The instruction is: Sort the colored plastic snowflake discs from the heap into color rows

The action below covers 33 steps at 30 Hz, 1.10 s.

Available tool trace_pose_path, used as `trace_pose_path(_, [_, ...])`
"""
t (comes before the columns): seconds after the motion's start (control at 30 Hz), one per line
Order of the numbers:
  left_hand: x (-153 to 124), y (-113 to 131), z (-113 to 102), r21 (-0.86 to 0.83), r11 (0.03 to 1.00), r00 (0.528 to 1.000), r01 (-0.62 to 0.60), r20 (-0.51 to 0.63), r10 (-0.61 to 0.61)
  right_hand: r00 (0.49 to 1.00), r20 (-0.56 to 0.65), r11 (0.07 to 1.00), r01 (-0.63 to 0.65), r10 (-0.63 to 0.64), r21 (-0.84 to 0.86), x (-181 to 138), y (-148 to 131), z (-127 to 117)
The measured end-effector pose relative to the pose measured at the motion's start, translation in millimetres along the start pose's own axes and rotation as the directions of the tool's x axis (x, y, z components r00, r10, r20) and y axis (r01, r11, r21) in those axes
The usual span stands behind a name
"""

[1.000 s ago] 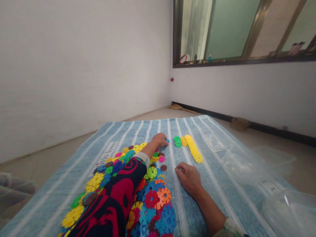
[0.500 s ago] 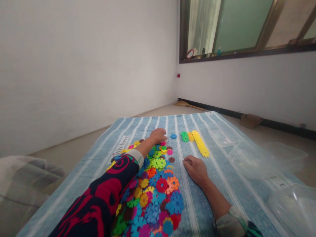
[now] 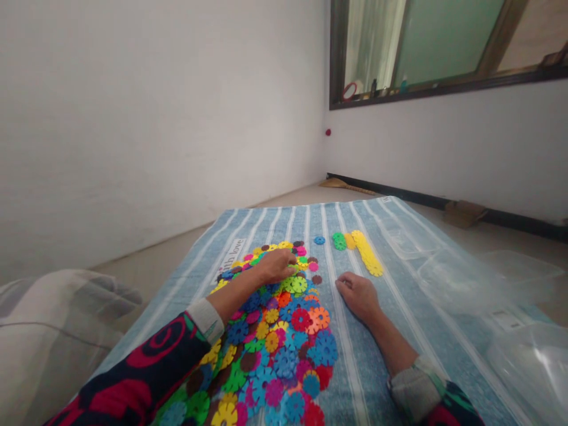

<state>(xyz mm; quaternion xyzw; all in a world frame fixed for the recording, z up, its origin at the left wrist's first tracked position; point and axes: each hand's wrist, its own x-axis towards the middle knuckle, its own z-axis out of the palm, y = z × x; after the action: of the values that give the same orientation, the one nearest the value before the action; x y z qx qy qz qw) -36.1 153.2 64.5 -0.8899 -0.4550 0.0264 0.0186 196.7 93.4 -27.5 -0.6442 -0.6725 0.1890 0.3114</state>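
Where left fingers curl, discs lie beneath.

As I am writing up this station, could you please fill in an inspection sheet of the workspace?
Surface: striped blue cloth.
Things: disc pile; to its right, blue disc, green piece, orange piece, overlapping yellow row.
Clutter: clear containers along the right.
Hands: left hand over the disc pile, contact and grip unclear; right hand curled near the yellow row.
Cables: nothing seen.
Surroundings: broom and cardboard on the floor; window above.
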Motion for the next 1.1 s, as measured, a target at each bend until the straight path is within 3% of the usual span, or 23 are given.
trace_pose_path(0.53, [-34.8,4.3,21.0,-0.037,0.999,0.999,-0.015,-0.047,0.014,1.0,-0.005,1.0,-0.008,0.008,-0.009,0.1,-1.9,-0.6])
trace_pose_path(0.73, [-41.5,7.0,26.9,-0.029,0.999,0.997,0.035,-0.065,-0.036,1.0,-0.001,1.0,-0.005,0.005,-0.022,0.5,-1.6,0.6])
trace_pose_path(1.1, [-49.1,7.8,32.9,-0.042,0.999,0.996,0.018,-0.081,-0.021,1.0,-0.004,1.0,0.012,-0.012,-0.019,0.3,0.7,-0.1])
